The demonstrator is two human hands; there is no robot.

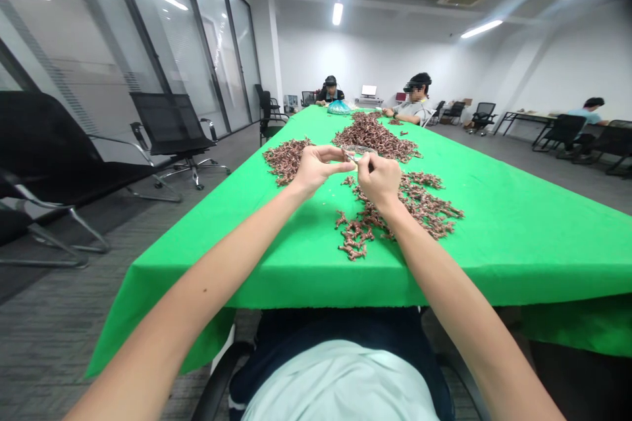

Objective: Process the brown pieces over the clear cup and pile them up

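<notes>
My left hand [316, 170] is raised over the table, its thumb and fingers pinching a small brown figure [347, 154], mostly hidden by the fingers. Close against it, my right hand [380, 180] is closed around a slim tool with a metallic tip [355, 160]. Its exact kind is too small to make out. The tip meets or nearly meets the figure. Just behind the hands shows the rim of a clear round dish [364, 148]. Under and beside my right hand lies a loose pile of brown figures [427, 207], with several more [353, 243] toward the front edge.
A green cloth [518, 223] covers the long table. Farther back lie a large heap of brown figures [378, 136] and a smaller left heap [284, 161]. A bluish plastic bag [338, 107] stands at the far end, where two people sit. Black chairs [170, 122] line the left.
</notes>
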